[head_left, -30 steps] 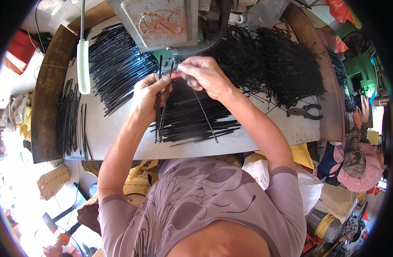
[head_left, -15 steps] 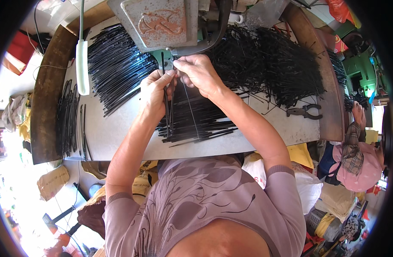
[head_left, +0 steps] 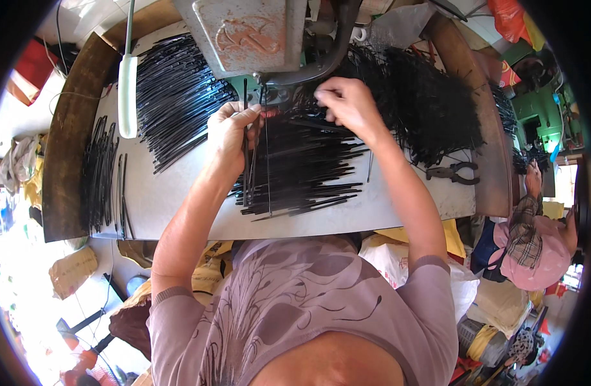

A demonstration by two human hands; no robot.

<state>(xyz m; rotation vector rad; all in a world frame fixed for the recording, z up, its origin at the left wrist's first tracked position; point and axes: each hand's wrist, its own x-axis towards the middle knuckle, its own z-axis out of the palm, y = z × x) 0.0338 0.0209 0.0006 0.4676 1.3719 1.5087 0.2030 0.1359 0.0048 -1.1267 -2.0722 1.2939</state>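
Note:
My left hand (head_left: 230, 132) is closed on a few thin black strips (head_left: 246, 164), held nearly upright just below the head of a grey machine (head_left: 244, 32). A thin needle-like rod or wire (head_left: 268, 161) runs down beside them; I cannot tell what holds it. My right hand (head_left: 353, 109) is apart from the left, over the edge of the tangled black pile (head_left: 430, 96). Its fingers are curled in and slightly blurred, and anything between them is hidden. Under both hands lies a layer of black strips (head_left: 302, 167), roughly side by side.
More black strips lie in a neat stack (head_left: 173, 96) at the left and a small bundle (head_left: 99, 180) by the wooden rim (head_left: 64, 161). Pliers (head_left: 455, 172) rest at the right. A white-sleeved cord (head_left: 127, 96) hangs at the left. Another person (head_left: 533, 251) sits far right.
My right hand has left the left hand and moved right to the tangled pile. The left hand stays near the machine with its strips. The view has shifted slightly.

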